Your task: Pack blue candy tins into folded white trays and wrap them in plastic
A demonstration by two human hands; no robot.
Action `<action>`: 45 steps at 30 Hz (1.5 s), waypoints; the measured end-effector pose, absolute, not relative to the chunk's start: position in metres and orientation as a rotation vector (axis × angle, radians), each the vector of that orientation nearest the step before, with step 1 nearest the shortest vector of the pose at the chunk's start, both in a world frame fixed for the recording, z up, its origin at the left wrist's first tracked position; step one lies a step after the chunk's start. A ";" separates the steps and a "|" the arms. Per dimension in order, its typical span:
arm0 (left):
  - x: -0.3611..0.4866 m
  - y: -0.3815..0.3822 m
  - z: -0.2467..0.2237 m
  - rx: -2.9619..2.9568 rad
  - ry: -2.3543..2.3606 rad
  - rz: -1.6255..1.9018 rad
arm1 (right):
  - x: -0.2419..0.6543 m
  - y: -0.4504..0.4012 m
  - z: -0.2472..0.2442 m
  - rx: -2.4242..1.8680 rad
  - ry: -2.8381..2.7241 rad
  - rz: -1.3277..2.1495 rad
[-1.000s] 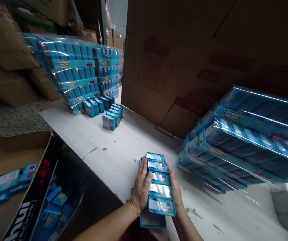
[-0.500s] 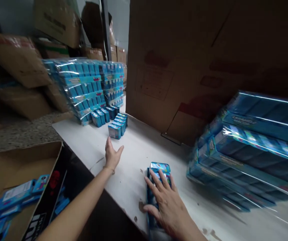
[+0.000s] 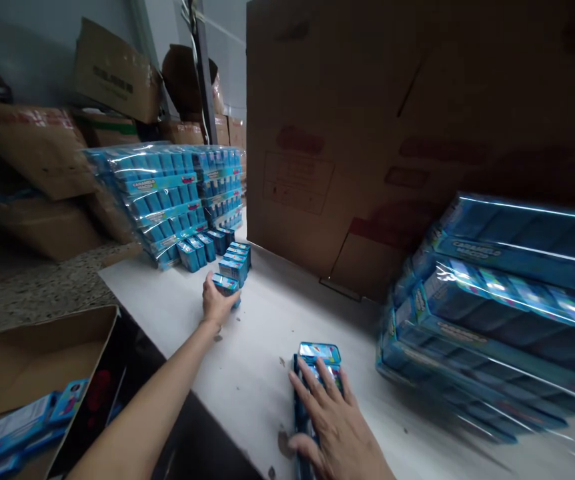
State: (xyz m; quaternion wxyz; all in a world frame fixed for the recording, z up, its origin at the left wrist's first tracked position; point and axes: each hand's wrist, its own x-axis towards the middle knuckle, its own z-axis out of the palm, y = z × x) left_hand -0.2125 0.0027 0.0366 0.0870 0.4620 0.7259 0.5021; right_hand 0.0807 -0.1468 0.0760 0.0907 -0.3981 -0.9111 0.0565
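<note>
The hands are well apart. The left hand [image 3: 216,307] has its thumb and fingers clamped around one blue pack [image 3: 225,282], which stands on the white table [image 3: 262,327] in front of and to the left of the tall carton's [image 3: 327,153] left lower corner. The blue pack is upright, printed top facing up, the long side of that top running left to right; the hand hides part of its body. The right hand [image 3: 335,417] lies palm down with fingers spread, in front of the tall carton, over a blue tray [image 3: 299,417]. That tray's long axis runs away from the person, and it holds a row of packs set crosswise; the end pack [image 3: 320,351] shows past the fingertips, the rest mostly covered. Just behind the left hand, a loose row [image 3: 235,262] stands left of the tall carton, with a second row [image 3: 200,250] farther left. Film-wrapped bundles [image 3: 162,200] of filled trays stand beyond them; another wrapped stack [image 3: 492,300] sits to the tall carton's right. Well left of the tall carton, an open-topped box [image 3: 77,340] contains jumbled packs [image 3: 22,423]
</note>
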 end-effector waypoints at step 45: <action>-0.052 -0.296 0.028 1.507 1.478 1.131 | 0.115 -0.269 0.090 -1.305 -2.548 -0.001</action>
